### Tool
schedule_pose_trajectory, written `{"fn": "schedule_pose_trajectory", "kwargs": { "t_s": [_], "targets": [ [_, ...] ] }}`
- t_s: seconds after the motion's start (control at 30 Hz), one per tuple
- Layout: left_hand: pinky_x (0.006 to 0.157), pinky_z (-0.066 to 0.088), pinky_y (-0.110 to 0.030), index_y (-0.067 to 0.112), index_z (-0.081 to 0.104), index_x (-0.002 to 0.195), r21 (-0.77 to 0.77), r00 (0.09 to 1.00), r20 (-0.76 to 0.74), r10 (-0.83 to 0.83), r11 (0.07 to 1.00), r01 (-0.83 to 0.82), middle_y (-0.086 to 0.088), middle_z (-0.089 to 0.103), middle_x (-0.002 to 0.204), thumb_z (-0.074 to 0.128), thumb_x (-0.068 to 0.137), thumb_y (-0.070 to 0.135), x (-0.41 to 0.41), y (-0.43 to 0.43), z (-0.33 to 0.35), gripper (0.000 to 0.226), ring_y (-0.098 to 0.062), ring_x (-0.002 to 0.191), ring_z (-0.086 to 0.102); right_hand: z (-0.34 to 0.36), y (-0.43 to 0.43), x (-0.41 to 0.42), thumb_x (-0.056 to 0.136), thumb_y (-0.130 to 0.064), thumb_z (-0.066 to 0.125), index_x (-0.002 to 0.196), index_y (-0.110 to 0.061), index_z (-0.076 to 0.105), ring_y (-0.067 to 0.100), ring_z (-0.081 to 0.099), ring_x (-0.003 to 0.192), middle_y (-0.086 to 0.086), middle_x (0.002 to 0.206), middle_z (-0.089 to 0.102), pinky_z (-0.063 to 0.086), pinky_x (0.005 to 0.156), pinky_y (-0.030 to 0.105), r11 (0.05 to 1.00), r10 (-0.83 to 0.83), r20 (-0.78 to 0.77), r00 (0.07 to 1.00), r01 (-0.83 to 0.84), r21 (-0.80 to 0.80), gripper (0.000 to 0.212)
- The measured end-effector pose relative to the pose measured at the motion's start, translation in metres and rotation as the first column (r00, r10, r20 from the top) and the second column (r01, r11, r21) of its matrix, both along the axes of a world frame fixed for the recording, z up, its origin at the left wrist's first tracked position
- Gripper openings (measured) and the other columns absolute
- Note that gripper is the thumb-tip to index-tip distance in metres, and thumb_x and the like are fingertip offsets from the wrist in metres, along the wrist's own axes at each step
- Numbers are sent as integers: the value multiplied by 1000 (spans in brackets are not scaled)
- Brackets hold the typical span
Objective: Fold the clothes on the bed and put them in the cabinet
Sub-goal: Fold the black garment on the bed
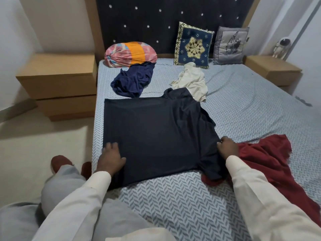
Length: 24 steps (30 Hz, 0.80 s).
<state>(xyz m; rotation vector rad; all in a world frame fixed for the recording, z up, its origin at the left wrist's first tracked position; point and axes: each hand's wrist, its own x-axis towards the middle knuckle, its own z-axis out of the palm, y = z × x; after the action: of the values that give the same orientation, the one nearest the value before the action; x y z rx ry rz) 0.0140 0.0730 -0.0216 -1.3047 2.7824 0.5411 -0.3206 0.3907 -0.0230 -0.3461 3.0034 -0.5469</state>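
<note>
A home bedroom: a bed (243, 110) in a herringbone sheet lies under the left hand (111, 157) and right hand (227, 147). Beyond them a studded headboard (156, 23) backs a bolster (131, 53) and two cushions (193, 45). Wooden bedside tables (57, 79) stand outward of each hand, up beside the headboard — an astronaut figurine (281, 47) tops the right one.

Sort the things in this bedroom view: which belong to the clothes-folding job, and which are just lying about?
Job: dark shirt, red garment, cream garment, blue garment, left hand, right hand.
Lying about: pink-and-orange bolster, blue cushion, grey cushion, astronaut figure.
</note>
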Motion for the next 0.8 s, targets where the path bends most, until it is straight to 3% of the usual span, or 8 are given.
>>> {"fn": "schedule_pose_trajectory", "kwargs": {
  "t_s": [0.17, 0.27, 0.43, 0.5, 0.63, 0.8],
  "targets": [
    [117, 26, -40, 23, 30, 150, 120, 967, -41, -250, 960, 253, -7, 20, 159, 62, 88, 41, -87, 9, -14, 72, -28, 147, 16, -9, -7, -46, 94, -31, 52, 122, -1, 57, 34, 56, 121, 21, 129, 59, 43, 96, 35, 984, -125, 263, 957, 86, 153, 41],
    [119, 19, -42, 28, 21, 154, 114, 947, 11, -322, 941, 319, -5, 13, 162, 59, 89, 48, -131, 8, -18, 78, -27, 150, 8, -16, -2, -63, 87, -31, 57, 112, -6, 64, 34, 60, 114, 19, 123, 63, 47, 93, 37, 973, -196, 264, 944, 154, 170, 36],
    [106, 36, -43, 30, 10, 155, 75, 904, 278, -326, 945, 318, -8, 20, 156, 65, 74, 67, -177, 1, -14, 104, -31, 139, 25, -23, 25, -82, 77, -41, 49, 113, -4, 64, 36, 60, 114, 21, 124, 62, 47, 94, 40, 941, -338, 300, 892, 316, 122, 54],
    [104, 38, -44, 32, 7, 155, 108, 895, 317, -314, 950, 295, -8, 17, 155, 69, 67, 71, -193, -5, -7, 114, -32, 139, 24, -19, 16, -87, 82, -41, 49, 109, -5, 66, 37, 60, 111, 22, 120, 64, 46, 91, 40, 934, -355, 258, 899, 350, 66, 47],
    [101, 41, -44, 31, 3, 155, 113, 850, 438, -292, 956, 270, -8, 18, 152, 72, 57, 77, -212, -13, -1, 128, -35, 138, 23, -22, -7, -108, 90, -22, 51, 101, -8, 65, 36, 59, 109, 19, 113, 66, 43, 90, 38, 955, -255, 244, 936, 284, -90, 23],
    [95, 47, -42, 31, -3, 154, 122, 818, 503, -279, 960, 252, -7, 23, 147, 73, 53, 79, -220, -16, -5, 135, -33, 133, 30, -23, -41, -144, 97, -23, 53, 106, -4, 67, 31, 60, 106, 16, 109, 67, 37, 79, 30, 956, -132, 280, 951, 196, -216, 26]
  ]
}}
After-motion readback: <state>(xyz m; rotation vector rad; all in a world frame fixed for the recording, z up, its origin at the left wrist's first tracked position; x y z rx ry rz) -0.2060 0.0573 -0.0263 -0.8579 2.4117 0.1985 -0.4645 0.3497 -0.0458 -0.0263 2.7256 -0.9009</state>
